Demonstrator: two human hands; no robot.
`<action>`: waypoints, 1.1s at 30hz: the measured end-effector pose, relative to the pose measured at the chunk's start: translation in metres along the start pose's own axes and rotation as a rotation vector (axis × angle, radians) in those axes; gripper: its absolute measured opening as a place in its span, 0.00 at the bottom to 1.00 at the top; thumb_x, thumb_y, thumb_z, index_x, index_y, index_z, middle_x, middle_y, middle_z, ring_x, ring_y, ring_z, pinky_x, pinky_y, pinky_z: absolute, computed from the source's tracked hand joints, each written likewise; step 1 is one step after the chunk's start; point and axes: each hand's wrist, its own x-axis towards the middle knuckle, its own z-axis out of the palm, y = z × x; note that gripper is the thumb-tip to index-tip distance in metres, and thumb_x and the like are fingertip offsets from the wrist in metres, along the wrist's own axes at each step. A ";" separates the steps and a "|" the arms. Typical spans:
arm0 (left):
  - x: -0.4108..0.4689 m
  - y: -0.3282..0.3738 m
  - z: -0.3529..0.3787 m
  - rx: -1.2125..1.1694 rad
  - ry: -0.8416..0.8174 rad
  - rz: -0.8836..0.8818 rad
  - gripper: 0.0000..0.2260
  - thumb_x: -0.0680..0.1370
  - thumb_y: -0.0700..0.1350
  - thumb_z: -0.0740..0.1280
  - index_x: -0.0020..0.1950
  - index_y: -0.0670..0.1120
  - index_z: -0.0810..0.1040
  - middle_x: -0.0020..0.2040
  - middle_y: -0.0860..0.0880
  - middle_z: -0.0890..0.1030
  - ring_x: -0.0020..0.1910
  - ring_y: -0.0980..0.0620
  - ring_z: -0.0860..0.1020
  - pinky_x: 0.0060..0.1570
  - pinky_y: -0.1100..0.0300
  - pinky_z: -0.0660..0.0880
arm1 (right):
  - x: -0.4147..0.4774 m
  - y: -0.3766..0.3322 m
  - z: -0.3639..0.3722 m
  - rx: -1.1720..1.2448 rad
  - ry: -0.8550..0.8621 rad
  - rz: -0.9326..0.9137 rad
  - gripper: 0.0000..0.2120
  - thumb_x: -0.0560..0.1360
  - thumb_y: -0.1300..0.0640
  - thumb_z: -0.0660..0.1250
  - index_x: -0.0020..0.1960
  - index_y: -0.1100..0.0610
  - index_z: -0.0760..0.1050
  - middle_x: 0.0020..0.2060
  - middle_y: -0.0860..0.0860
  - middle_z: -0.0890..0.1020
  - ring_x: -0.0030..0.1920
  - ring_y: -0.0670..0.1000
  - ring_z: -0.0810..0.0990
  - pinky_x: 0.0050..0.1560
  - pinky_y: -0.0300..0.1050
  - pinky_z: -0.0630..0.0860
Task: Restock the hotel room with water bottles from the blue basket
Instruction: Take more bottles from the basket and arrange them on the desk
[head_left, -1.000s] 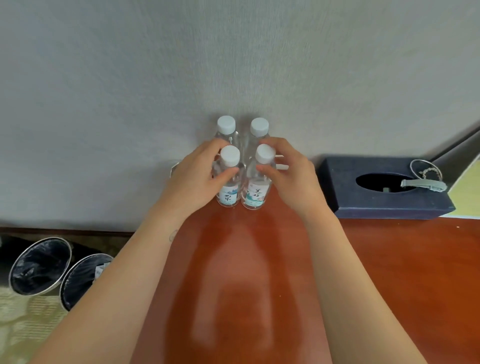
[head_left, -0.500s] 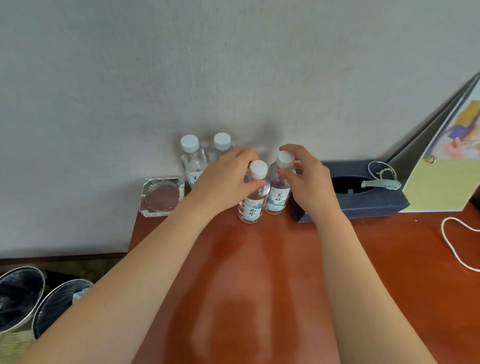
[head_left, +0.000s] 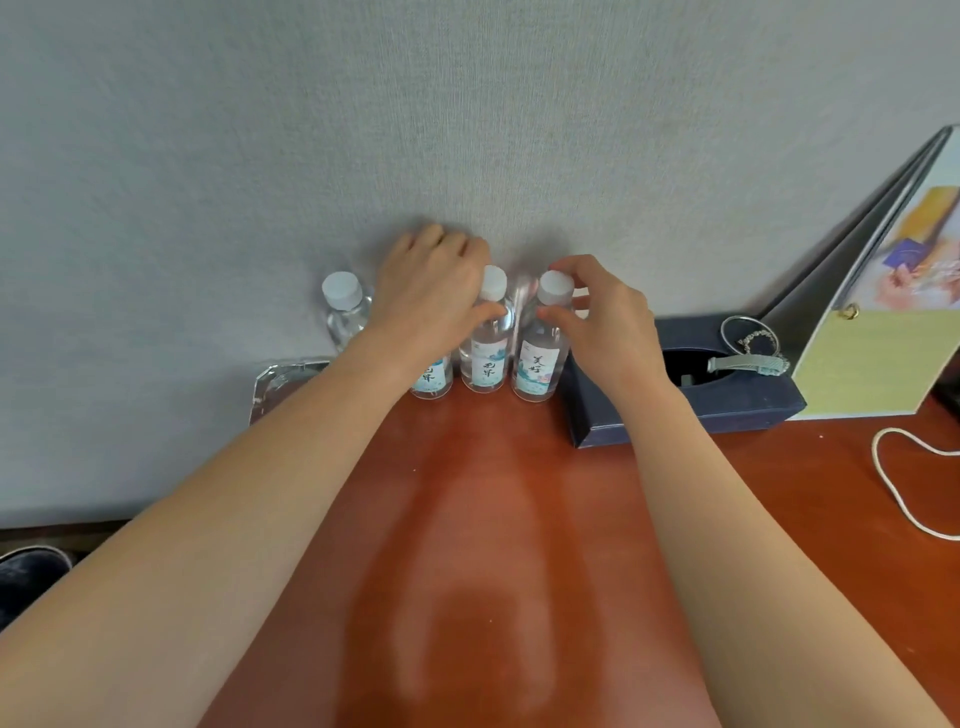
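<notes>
Fingers (head_left: 563, 270) of our right hand (head_left: 602, 317) pinch the white cap and neck of the rightmost bottle (head_left: 540, 358), thumb in front, index over the top, other fingers loosely curled behind. Our left hand (head_left: 431, 291) drapes over the second bottle (head_left: 431, 376), palm down, w/ thumb tip touching the neck of the third bottle (head_left: 485, 358); we can't tell whether the fingers actually close round anything, since the hand hides that cap.

Four water bottles stand upright in a row along the back edge of the red-brown desk (head_left: 483, 519), right against the grey wall (head_left: 467, 130). The leftmost bottle (head_left: 345, 312) is untouched, just beside our left wrist. Bottles 2–4 sit nearly touching each other.

Room is tight on the right: the dark blue tissue box (head_left: 691, 415) sits just beside the rightmost bottle, its near corner poking out toward us. A bracelet and hair clip (head_left: 748, 353) lie on its top. Behind it leans a yellow stand-up card (head_left: 872, 369). On the left, a glass ashtray (head_left: 283, 384) sits at the desk's left edge, partly under our forearm. A white cable (head_left: 898, 488) loops at far right. The desk front, btw. our forearms, is open.
</notes>
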 end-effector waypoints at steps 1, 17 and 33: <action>0.001 0.000 0.000 0.042 0.006 0.007 0.24 0.74 0.61 0.67 0.60 0.44 0.75 0.57 0.46 0.79 0.57 0.45 0.73 0.53 0.53 0.66 | 0.002 0.000 0.000 -0.010 0.005 -0.006 0.15 0.74 0.54 0.70 0.59 0.47 0.73 0.52 0.45 0.81 0.51 0.51 0.80 0.52 0.57 0.77; 0.019 0.002 -0.009 0.129 -0.188 0.149 0.15 0.77 0.38 0.67 0.63 0.44 0.74 0.57 0.44 0.77 0.56 0.42 0.77 0.54 0.52 0.71 | 0.024 -0.004 -0.008 -0.022 -0.102 -0.126 0.15 0.72 0.59 0.71 0.57 0.51 0.74 0.52 0.50 0.79 0.50 0.54 0.79 0.53 0.56 0.76; 0.016 -0.009 -0.014 0.033 -0.179 0.157 0.15 0.77 0.44 0.67 0.64 0.46 0.75 0.56 0.46 0.77 0.55 0.44 0.77 0.55 0.52 0.71 | 0.027 -0.011 -0.004 -0.017 -0.152 -0.178 0.15 0.74 0.65 0.67 0.59 0.53 0.76 0.56 0.50 0.79 0.53 0.55 0.79 0.57 0.56 0.76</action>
